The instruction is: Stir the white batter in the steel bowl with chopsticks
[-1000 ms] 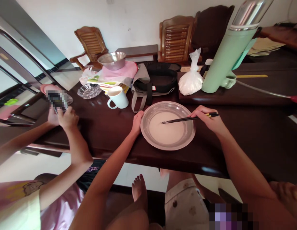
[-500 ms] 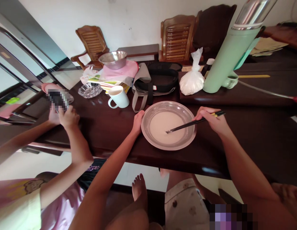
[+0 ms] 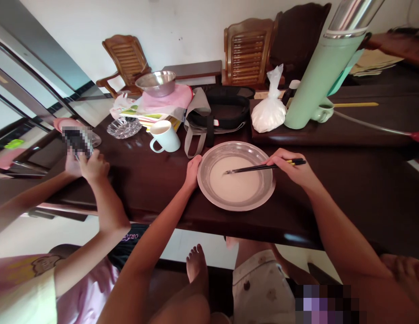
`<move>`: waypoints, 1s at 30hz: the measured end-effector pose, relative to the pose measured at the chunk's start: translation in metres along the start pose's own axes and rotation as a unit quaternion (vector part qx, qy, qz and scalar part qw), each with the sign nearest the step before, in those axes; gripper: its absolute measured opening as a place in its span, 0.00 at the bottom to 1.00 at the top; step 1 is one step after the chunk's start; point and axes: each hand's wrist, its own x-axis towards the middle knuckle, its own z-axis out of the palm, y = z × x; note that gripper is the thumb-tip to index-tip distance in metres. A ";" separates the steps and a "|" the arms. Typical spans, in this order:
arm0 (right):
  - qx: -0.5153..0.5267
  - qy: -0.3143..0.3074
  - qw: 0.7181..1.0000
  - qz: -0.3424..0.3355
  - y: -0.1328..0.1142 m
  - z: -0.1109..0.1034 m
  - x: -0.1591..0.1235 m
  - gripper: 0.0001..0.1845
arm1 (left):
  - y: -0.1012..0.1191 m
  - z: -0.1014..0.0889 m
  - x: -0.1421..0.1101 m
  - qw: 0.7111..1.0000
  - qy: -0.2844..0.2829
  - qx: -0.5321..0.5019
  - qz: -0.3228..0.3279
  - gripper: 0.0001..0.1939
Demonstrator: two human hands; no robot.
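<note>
A round metal basin stands on the dark table in front of me, with a milky white liquid in it. My left hand grips the basin's left rim. In my right hand, closed over the right rim, are black chopsticks with gold bands. Their tips dip into the liquid left of its middle. Behind the basin a tied clear bag of white powder sits on a raised dark surface.
A white mug, a glass ashtray and a black-grey bag stand behind the basin. A tall green thermos rises at the right. At the left, another person's hands hold a blurred-out device.
The chopstick tips have moved left and away from me through the liquid, and my right hand has shifted left. My left hand stays on the rim.
</note>
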 end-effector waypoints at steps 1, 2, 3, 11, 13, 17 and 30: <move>-0.002 0.019 1.000 -0.001 0.000 -0.001 0.000 0.13 | 0.000 0.000 0.000 1.000 0.000 0.001 0.000 0.19; 0.007 0.034 0.999 0.001 -0.001 -0.001 0.000 0.15 | 0.000 0.000 0.000 1.000 0.000 0.002 0.001 0.19; 0.021 0.039 0.999 0.003 -0.001 -0.002 -0.001 0.16 | 0.000 0.000 0.000 1.000 -0.001 0.004 0.000 0.19; 0.002 0.020 1.000 -0.009 0.000 0.000 0.001 0.14 | -0.001 -0.001 0.001 1.000 -0.006 0.010 0.011 0.18; 0.033 0.061 0.997 -0.016 0.002 -0.002 0.000 0.16 | -0.001 -0.001 0.001 1.000 -0.006 0.011 0.007 0.18; 0.055 0.009 0.998 -0.016 0.002 0.000 0.000 0.16 | -0.001 -0.001 0.000 1.000 -0.004 0.020 0.012 0.18; 0.035 -0.008 0.999 -0.002 -0.001 0.002 0.002 0.14 | 0.005 0.003 -0.001 1.000 0.011 0.019 -0.001 0.20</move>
